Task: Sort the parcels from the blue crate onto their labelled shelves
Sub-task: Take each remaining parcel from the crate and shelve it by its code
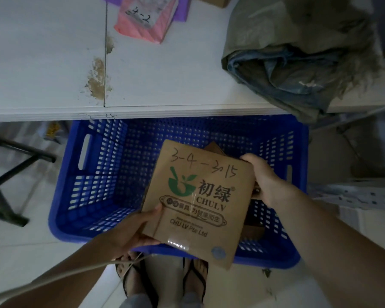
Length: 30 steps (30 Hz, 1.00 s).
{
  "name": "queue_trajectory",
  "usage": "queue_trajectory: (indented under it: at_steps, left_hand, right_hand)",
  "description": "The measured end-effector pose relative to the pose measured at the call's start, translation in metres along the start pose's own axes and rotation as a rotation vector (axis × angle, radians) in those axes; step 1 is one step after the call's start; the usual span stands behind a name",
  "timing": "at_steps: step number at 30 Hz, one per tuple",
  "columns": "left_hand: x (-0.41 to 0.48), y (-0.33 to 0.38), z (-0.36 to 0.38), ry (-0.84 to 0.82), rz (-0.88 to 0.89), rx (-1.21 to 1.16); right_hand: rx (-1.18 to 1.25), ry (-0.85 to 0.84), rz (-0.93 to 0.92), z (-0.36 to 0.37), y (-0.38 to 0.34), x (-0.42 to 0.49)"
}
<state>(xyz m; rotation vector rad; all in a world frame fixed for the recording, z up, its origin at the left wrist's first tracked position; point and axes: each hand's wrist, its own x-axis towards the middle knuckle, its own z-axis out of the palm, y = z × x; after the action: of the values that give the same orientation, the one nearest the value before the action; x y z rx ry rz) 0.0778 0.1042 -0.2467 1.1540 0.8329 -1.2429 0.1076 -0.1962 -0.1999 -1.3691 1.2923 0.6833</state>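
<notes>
A brown cardboard parcel [200, 203] with a green logo and the handwritten mark "3-4-3015" is held above the blue crate [102, 174]. My left hand [133, 230] grips its lower left corner, thumb on the top face. My right hand [265, 178] grips its right edge. Under the parcel, another brown box [253, 230] lies in the crate, mostly hidden. The white shelf [53, 63] runs just beyond the crate, with a faint handwritten mark on its front edge.
On the shelf lie a pink parcel [142, 21] marked "4-2", a purple one [182, 10] under it, and a large grey-blue bagged parcel [298, 63] at the right. A black metal frame [5, 174] stands on the floor at the left. My sandalled feet [162, 281] are near the crate.
</notes>
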Motion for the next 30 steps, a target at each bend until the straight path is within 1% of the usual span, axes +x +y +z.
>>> queue_trajectory:
  at_steps: [2,4,6,9,11,13,15,17,19,20,22,23,25,27,30]
  left_hand:
    - [-0.004,0.010,0.000,0.047,-0.031,-0.092]
    - [-0.013,0.021,0.001,0.075,-0.043,-0.175]
    - [-0.027,0.030,0.001,0.085,0.016,-0.238]
    - [-0.052,0.039,-0.003,0.106,0.168,-0.248]
    - [-0.072,0.046,-0.006,0.048,0.259,-0.217]
    - [-0.093,0.052,-0.001,-0.061,0.283,-0.090]
    - [-0.110,0.058,0.006,-0.103,0.319,-0.049]
    - [-0.125,0.061,0.017,-0.065,0.372,-0.139]
    - [-0.137,0.063,0.028,-0.044,0.408,-0.279]
    - [-0.144,0.065,0.035,-0.015,0.438,-0.305]
    - [-0.157,0.068,0.044,0.074,0.478,-0.255]
    - [-0.162,0.068,0.046,0.064,0.465,-0.242]
    - [-0.176,0.068,0.047,-0.039,0.392,-0.220]
    - [-0.196,0.069,0.048,-0.142,0.357,-0.171]
    - [-0.232,0.070,0.044,-0.183,0.330,-0.030]
  right_hand:
    - [0.099,0.006,0.004,-0.008,0.005,-0.007]
    - [0.234,-0.026,0.041,-0.018,0.011,-0.016]
    - [0.336,-0.064,0.065,-0.026,0.017,-0.028]
    - [0.311,-0.078,0.034,-0.034,0.023,-0.046]
    - [0.298,-0.073,0.002,-0.041,0.024,-0.060]
    - [0.309,-0.074,-0.016,-0.048,0.021,-0.076]
    - [0.324,-0.135,0.005,-0.052,0.017,-0.097]
    - [0.365,-0.248,0.035,-0.054,0.015,-0.113]
    - [0.401,-0.329,0.008,-0.054,0.015,-0.131]
    - [0.416,-0.327,-0.010,-0.054,0.016,-0.139]
    - [0.434,-0.274,-0.040,-0.055,0.018,-0.153]
    - [0.436,-0.251,-0.073,-0.055,0.018,-0.162]
    - [0.433,-0.227,-0.181,-0.058,0.016,-0.179]
    - [0.414,-0.178,-0.292,-0.060,0.013,-0.199]
    - [0.367,-0.050,-0.414,-0.061,-0.003,-0.243]
